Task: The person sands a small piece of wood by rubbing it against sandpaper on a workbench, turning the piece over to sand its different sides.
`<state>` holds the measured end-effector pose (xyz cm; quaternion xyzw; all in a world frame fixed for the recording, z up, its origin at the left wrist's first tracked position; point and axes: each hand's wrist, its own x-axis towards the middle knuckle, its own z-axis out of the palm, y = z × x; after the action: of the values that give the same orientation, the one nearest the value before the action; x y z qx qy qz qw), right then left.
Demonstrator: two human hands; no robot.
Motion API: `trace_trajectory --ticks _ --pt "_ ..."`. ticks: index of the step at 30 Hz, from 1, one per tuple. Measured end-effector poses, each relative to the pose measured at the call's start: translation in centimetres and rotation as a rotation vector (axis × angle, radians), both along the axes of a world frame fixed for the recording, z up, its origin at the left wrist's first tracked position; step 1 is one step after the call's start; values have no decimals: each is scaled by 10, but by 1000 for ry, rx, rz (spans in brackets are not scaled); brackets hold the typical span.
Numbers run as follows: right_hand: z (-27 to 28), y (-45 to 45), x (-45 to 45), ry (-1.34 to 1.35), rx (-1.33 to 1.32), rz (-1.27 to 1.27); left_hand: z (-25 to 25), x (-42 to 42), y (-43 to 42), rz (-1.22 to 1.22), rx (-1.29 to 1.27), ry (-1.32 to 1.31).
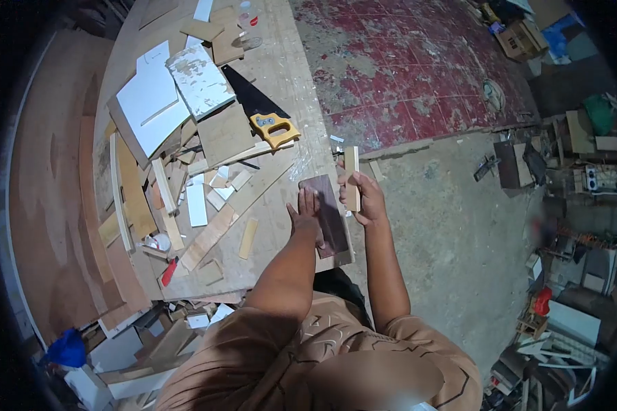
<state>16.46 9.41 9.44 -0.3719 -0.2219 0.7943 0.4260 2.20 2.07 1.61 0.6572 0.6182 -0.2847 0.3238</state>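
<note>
My left hand (306,214) lies flat with fingers spread on a dark brown rectangular piece (333,222) along the bench's right edge. Whether this piece is a board or a sheet of sandpaper I cannot tell. Just past that edge, my right hand (369,197) is closed around a short pale wood block (352,175), held with its long side pointing away from me. Farther up the bench lies a handsaw (273,130) with a yellow handle and black blade. A small wood strip (248,238) rests left of my left forearm.
Wood offcuts (197,202), white panels (149,99) and a paint-flecked board (200,79) cover the bench's (291,65) left side. A red-handled tool (169,272) lies near its front corner. Concrete floor (445,219) is on the right, with scrap piles beyond.
</note>
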Motion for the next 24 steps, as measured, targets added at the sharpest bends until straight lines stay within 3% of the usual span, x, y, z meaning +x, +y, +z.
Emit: trace_trajectory --ticks 10,11,15,17,24 --pt "28 -25 15 134 -18 68 -22 3 0 102 41 -2" --pt "33 -26 17 161 -18 70 -66 1 -5 158 147 -53" --pt "30 -30 23 235 11 58 -68 0 -3 170 138 -73" --pt "22 -29 26 393 50 71 -70 -2 -3 159 135 -73" --pt "30 -30 26 410 67 78 -55 1 0 120 98 -16"
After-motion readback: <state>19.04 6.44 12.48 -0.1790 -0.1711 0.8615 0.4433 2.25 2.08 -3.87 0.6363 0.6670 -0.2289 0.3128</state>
